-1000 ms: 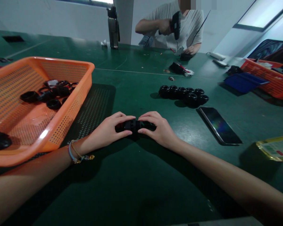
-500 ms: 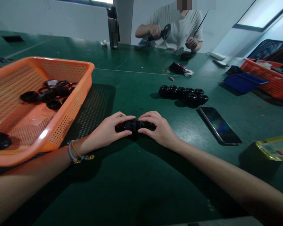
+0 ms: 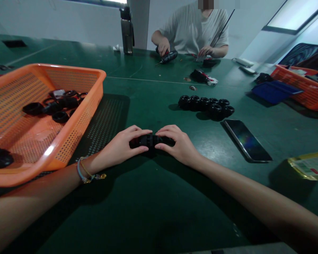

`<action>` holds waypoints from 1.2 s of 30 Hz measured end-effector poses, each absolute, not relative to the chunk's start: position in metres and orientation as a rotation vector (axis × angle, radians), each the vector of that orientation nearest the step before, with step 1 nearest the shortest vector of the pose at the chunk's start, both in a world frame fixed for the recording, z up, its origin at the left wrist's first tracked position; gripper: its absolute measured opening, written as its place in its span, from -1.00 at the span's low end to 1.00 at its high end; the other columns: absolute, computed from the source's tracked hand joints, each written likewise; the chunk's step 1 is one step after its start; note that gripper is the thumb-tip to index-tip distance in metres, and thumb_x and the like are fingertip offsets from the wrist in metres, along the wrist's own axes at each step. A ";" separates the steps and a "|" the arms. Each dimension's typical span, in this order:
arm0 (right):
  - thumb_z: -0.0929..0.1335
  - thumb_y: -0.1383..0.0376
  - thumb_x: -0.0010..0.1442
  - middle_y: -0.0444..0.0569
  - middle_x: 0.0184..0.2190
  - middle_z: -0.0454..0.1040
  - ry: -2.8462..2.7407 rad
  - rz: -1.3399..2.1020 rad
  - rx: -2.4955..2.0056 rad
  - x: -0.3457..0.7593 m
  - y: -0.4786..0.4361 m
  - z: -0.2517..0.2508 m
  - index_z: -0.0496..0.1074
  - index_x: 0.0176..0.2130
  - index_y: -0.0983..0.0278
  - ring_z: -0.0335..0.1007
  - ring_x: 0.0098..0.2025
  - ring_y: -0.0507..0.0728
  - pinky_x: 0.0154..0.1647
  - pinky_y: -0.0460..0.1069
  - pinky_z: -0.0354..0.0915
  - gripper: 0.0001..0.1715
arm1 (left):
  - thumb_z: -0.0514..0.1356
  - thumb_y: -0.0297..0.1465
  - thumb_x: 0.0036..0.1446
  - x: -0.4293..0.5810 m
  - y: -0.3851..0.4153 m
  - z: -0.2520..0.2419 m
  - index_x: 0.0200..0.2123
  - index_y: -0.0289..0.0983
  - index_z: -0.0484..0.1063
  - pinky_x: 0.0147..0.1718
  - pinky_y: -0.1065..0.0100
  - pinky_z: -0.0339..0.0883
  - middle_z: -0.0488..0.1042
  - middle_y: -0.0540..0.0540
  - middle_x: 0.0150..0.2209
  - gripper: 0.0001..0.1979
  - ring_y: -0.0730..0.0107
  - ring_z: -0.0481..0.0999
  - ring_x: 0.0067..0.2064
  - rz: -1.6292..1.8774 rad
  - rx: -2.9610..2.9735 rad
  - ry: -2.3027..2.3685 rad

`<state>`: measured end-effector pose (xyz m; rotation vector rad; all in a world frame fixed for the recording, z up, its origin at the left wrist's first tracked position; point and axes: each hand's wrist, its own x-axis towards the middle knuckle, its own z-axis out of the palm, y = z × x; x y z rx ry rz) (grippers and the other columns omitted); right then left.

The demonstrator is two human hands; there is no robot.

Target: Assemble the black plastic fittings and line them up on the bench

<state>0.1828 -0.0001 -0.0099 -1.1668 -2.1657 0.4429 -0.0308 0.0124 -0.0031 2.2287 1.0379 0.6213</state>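
Observation:
My left hand (image 3: 122, 146) and my right hand (image 3: 178, 144) meet over a row of black ring-shaped parts (image 3: 150, 140) lying on the green table (image 3: 153, 211). Each hand's fingers curl round one end of the row and press it from both sides. A bracelet sits on my left wrist. More black rings lie in the orange mesh basket (image 3: 76, 121) to my left, and a lined-up group of black rings (image 3: 206, 104) rests farther out on the table.
A phone (image 3: 247, 141) lies face up at the right, a yellow-edged tray (image 3: 308, 165) beyond it. Across the table a person in a grey shirt (image 3: 193, 31) works with a power screwdriver (image 3: 169, 56). A metal bottle (image 3: 127, 31), a blue tray (image 3: 274, 91) and another orange basket (image 3: 304, 88) stand at the back.
My hands have stayed in place on the row of rings. The person opposite has lowered the power screwdriver from chest height to the table.

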 end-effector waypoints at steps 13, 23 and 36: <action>0.49 0.33 -0.06 -0.04 -0.27 0.49 -2.122 0.556 -1.148 0.184 -0.003 -0.008 0.41 -0.12 0.21 0.38 -0.15 0.15 -0.13 0.10 0.35 -0.54 | 0.19 -0.29 0.08 -0.030 0.012 -0.002 0.02 -0.24 0.38 -0.14 0.30 0.32 0.38 -0.07 -0.18 -0.59 0.31 0.43 -0.17 0.608 2.253 1.058; 0.43 0.46 -0.05 -0.05 -0.28 0.46 -2.127 0.543 -1.129 0.184 -0.002 -0.010 0.42 -0.16 0.22 0.37 -0.14 0.13 -0.13 0.09 0.35 -0.60 | 0.18 -0.28 0.08 -0.030 0.011 0.000 0.03 -0.22 0.37 -0.12 0.29 0.32 0.38 -0.07 -0.16 -0.58 0.31 0.43 -0.16 0.610 2.242 1.052; 0.44 0.47 -0.05 -0.05 -0.29 0.47 -2.121 0.554 -1.157 0.183 -0.003 -0.009 0.43 -0.17 0.21 0.36 -0.12 0.14 -0.10 0.11 0.35 -0.61 | 0.19 -0.29 0.08 -0.030 0.012 -0.003 0.04 -0.23 0.36 -0.14 0.30 0.32 0.38 -0.07 -0.17 -0.57 0.32 0.43 -0.17 0.624 2.254 1.043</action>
